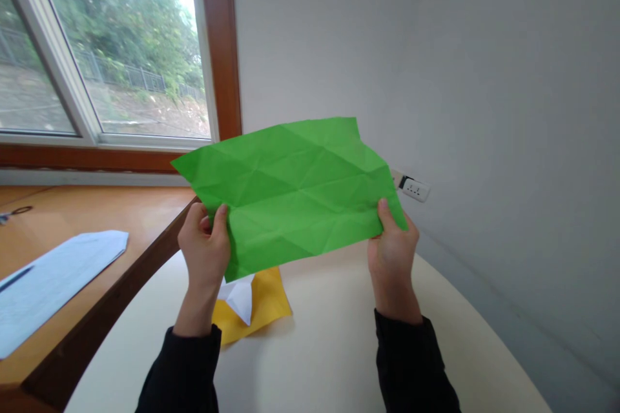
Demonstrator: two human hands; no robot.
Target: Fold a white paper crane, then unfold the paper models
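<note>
A creased green sheet of paper (300, 190) is held up above the table, spread open between both hands. Fold lines cross it, several of them meeting near its middle. My left hand (206, 245) pinches its left edge, thumb on the near face. At the lower right part of the sheet, my right hand (393, 251) grips it with the thumb in front and the fingers behind. Below the left hand, a folded white paper piece (241, 300) lies on a yellow sheet of paper (268, 303), both partly covered by the green one.
The round white table (320, 348) stands beside a wooden desk (155, 213). On that desk are white papers (72, 271), a dark pen (17, 277) and scissors (19, 210). A white power strip (415, 189) is at the wall behind; a window (126, 45) is at left.
</note>
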